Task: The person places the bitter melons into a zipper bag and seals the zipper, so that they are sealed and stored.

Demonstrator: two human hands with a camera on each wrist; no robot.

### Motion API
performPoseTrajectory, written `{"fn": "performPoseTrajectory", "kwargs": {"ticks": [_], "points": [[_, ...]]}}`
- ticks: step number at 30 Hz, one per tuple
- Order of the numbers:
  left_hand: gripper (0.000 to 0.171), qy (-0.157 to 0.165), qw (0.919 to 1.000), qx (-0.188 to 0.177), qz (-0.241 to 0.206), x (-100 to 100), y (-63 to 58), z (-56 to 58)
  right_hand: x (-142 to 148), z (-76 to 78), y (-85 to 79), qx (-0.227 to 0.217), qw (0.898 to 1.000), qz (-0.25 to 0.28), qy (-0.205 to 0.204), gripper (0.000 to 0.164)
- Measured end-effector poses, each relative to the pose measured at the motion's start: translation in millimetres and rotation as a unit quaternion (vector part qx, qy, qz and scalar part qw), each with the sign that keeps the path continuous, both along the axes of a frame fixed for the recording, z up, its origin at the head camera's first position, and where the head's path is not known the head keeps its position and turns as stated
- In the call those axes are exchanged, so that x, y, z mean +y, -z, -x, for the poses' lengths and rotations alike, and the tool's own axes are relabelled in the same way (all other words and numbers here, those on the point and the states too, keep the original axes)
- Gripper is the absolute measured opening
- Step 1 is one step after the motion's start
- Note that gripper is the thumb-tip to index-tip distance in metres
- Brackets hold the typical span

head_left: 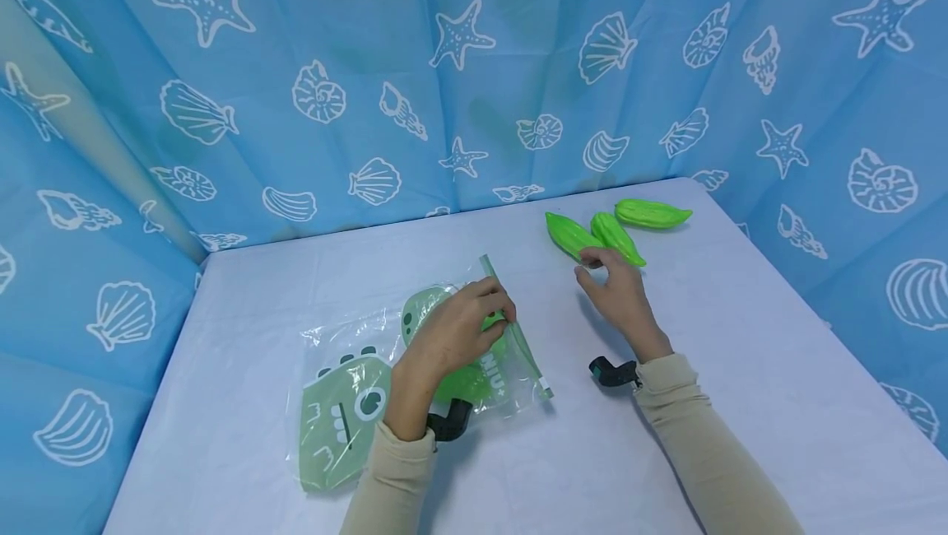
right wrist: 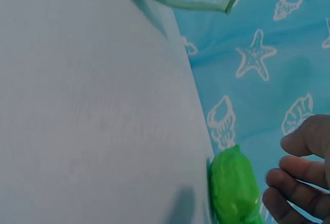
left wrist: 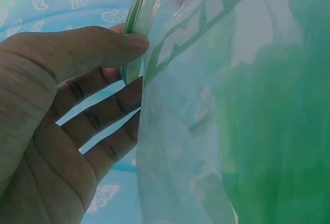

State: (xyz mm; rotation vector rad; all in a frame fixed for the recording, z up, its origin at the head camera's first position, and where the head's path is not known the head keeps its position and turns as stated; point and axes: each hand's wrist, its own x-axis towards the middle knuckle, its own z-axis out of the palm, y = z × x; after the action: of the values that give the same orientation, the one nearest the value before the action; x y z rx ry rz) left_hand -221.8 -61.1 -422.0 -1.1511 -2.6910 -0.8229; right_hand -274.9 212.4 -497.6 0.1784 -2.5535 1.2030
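A clear zip bag (head_left: 344, 428) with a green cartoon face print lies on the table, a bright green piece (head_left: 462, 383) inside it. My left hand (head_left: 459, 329) pinches the bag's mouth by its green zip strip (left wrist: 132, 33) between thumb and finger, lifting that edge. To the right, three long, ribbed green vegetables like bitter melons lie close together: a left one (head_left: 569, 234), a middle one (head_left: 618, 239) and a far one (head_left: 653, 214). Over the near ends of the first two, my right hand (head_left: 620, 292) hovers with fingers loosely bent, nothing between them.
The table (head_left: 244, 304) has a white cloth over it. A blue curtain (head_left: 504, 90) printed with shells and starfish hangs behind the back edge and at both sides. Each wrist carries a black camera mount (head_left: 613, 372).
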Motion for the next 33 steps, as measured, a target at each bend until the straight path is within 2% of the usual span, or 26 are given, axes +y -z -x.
{"fn": "performPoseTrajectory", "kwargs": {"ticks": [6, 12, 18, 25, 33], "points": [[0.007, 0.000, 1.0000, -0.003, 0.003, 0, -0.4, -0.1, 10, 6.5, 7.8, 0.012, 0.998, -0.021, 0.060, 0.037], [0.007, 0.006, 1.0000, 0.005, 0.003, 0, -0.9, 0.2, 21, 13.7, 18.5, 0.044, 0.992, -0.023, 0.112, 0.052], [0.008, 0.015, 0.9999, 0.005, -0.004, -1, -0.1, 1.2, 36, 20.1, 28.6, 0.025, 0.990, -0.022, 0.137, 0.061], [0.008, 0.021, 0.9998, 0.004, -0.004, -1, 0.3, 2.6, 45, 25.2, 37.5, -0.009, 0.989, -0.031, 0.143, 0.066], [0.007, 0.031, 0.9992, -0.010, -0.022, 0, -0.1, 2.4, 55, 31.5, 40.2, -0.004, 0.983, 0.007, 0.182, 0.054]]}}
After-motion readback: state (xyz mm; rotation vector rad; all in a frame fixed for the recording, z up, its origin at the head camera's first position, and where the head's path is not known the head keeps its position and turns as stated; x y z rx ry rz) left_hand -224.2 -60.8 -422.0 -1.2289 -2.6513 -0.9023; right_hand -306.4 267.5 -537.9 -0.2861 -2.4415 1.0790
